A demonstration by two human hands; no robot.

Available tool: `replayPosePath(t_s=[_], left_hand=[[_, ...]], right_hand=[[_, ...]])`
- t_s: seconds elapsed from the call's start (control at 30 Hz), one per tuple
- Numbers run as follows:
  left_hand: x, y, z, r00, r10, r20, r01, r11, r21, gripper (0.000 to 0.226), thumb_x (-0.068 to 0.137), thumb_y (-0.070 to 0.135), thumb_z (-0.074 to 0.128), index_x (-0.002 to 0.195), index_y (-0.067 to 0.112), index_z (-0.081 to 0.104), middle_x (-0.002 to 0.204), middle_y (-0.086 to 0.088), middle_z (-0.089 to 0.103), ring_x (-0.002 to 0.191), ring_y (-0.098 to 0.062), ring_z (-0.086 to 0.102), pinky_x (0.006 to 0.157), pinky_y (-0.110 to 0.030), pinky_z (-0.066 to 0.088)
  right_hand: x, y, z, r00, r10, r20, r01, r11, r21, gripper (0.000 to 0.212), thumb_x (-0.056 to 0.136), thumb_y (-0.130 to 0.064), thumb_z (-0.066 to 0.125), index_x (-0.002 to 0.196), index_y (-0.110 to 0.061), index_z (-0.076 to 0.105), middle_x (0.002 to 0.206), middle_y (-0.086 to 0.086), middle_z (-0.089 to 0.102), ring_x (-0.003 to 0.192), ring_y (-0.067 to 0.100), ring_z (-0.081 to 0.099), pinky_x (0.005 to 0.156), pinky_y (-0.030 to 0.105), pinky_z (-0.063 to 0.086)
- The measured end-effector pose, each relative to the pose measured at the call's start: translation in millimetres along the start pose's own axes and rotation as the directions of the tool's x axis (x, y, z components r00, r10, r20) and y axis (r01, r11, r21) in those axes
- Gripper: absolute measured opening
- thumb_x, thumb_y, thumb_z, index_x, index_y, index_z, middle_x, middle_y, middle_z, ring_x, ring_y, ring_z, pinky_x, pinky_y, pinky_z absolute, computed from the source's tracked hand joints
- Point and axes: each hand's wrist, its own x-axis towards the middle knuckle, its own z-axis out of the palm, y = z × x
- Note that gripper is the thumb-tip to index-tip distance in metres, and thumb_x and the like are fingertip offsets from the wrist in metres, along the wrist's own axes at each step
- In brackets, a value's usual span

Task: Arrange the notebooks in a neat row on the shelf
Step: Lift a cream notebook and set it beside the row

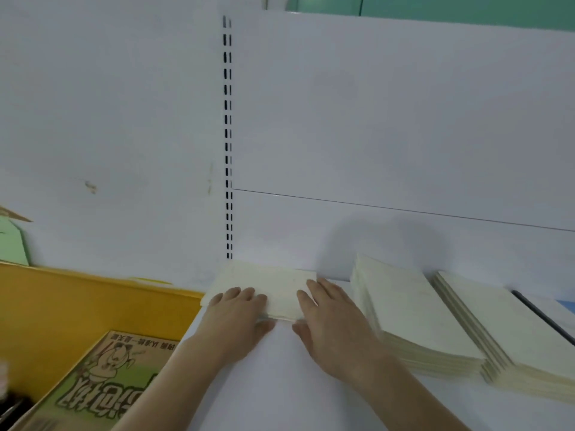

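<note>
Key relation: the cream stack of notebooks [264,284] lies straight ahead of both hands, its long axis running left to right along the shelf [280,384], so it sits across the reach, not along it.
Nearer hand: neither clearly; the 2 hands flank the stack about evenly, one toward each end of its near edge.
Left hand [239,312]: fingers laid flat and straight on the stack's top near its left front corner, thumb down at the near edge; an open, pressing grip, nothing clasped.
Right hand [326,318]: fingers straight against the stack's right end, thumb at the near edge; also open, steadying and not holding.
Where the stack is: on the white shelf, just in front of the back panel [373,150], below the slotted upright [228,135].
Neighbours: 2 taller cream piles [417,318] lie to the right, close to the right hand, angled differently from the stack.
Left side: a yellow bin [62,306] holds a green illustrated booklet [102,387].
Judged step: squaring this stack up; a sideways slide to the right would likely bring it into line with the piles.
</note>
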Motion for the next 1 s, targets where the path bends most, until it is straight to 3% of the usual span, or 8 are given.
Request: replayPosePath(t_s=[0.23,0.43,0.53,0.6,0.7,0.77,0.87,1.0], left_hand=[[4,-25,4,0.987,0.121,-0.105,-0.128,0.989,-0.072,0.031,0.1,0.038,0.038,0.122,0.027,0.057,0.123,0.01,0.06,0.121,-0.018,0.051,0.098,-0.034,0.04],[-4,-17,-15,0.852,-0.091,-0.515,-0.045,0.968,-0.246,0.047,0.091,0.029,0.062,0.135,0.016,0.053,0.138,-0.008,0.053,0.133,-0.03,0.044,0.11,-0.045,0.039],[-17,-10,-37,0.869,-0.223,-0.442,-0.036,0.862,-0.506,0.045,0.098,0.044,0.048,0.139,0.024,0.046,0.129,0.005,0.056,0.119,-0.015,0.052,0.098,-0.03,0.045],[-20,-4,-47,0.953,-0.237,-0.189,0.0,0.623,-0.782,0.06,0.092,0.066,0.041,0.138,0.029,0.044,0.116,0.013,0.062,0.104,-0.007,0.059,0.092,-0.028,0.048],[-28,14,-52,0.991,-0.137,0.001,0.034,0.239,-0.97,0.077,0.079,0.08,0.046,0.143,0.037,0.035,0.117,0.012,0.065,0.106,-0.01,0.065,0.096,-0.042,0.052],[-30,23,-54,0.98,-0.196,0.012,0.038,0.128,-0.991,0.049,0.093,0.05,0.051,0.136,0.03,0.039,0.11,0.007,0.065,0.099,-0.012,0.065,0.088,-0.041,0.056],[-32,19,-55,0.935,-0.353,-0.039,0.005,0.121,-0.993,0.03,0.102,0.015,0.041,0.127,0.031,0.042,0.112,0.01,0.06,0.097,-0.008,0.058,0.071,-0.03,0.053],[-38,-3,-60,0.912,-0.385,-0.141,-0.047,0.243,-0.969,0.037,0.104,0.017,0.04,0.121,0.05,0.041,0.106,0.027,0.058,0.094,0.003,0.055,0.066,-0.021,0.046]], right_hand=[[13,-11,0,0.995,0.042,0.089,-0.036,0.997,-0.07,0.024,0.087,-0.005,0.041,0.104,-0.015,0.055,0.106,0.005,0.062,0.098,0.027,0.057,0.077,0.034,0.038],[6,-15,-10,0.964,0.139,-0.228,-0.168,0.98,-0.11,0.024,0.066,-0.005,0.07,0.087,-0.016,0.066,0.063,0.0,0.062,0.049,0.023,0.059,0.043,0.029,0.042],[0,-27,-24,0.841,0.201,-0.503,-0.246,0.969,-0.023,0.003,0.083,-0.014,0.062,0.084,-0.015,0.065,0.058,0.0,0.06,0.045,0.023,0.055,0.042,0.028,0.041],[-6,-41,-32,0.762,0.223,-0.607,-0.263,0.964,0.024,0.016,0.091,-0.021,0.052,0.083,-0.015,0.064,0.055,-0.003,0.057,0.043,0.02,0.052,0.041,0.028,0.039],[-15,-69,-28,0.769,0.128,-0.627,-0.137,0.99,0.034,0.017,0.092,-0.019,0.051,0.094,-0.013,0.067,0.066,-0.004,0.062,0.053,0.017,0.055,0.05,0.03,0.043],[-19,-83,-20,0.835,0.072,-0.546,-0.003,0.992,0.127,0.023,0.095,-0.019,0.046,0.105,-0.015,0.066,0.085,-0.006,0.067,0.07,0.014,0.06,0.063,0.03,0.05],[-25,-81,-15,0.877,0.067,-0.475,0.047,0.973,0.224,0.036,0.101,-0.029,0.037,0.121,-0.014,0.063,0.113,-0.004,0.068,0.102,0.011,0.062,0.086,0.028,0.05],[-20,-46,-18,0.841,0.224,-0.492,-0.141,0.97,0.2,0.029,0.094,-0.024,0.05,0.115,-0.012,0.066,0.105,-0.001,0.069,0.099,0.017,0.064,0.08,0.028,0.052]])
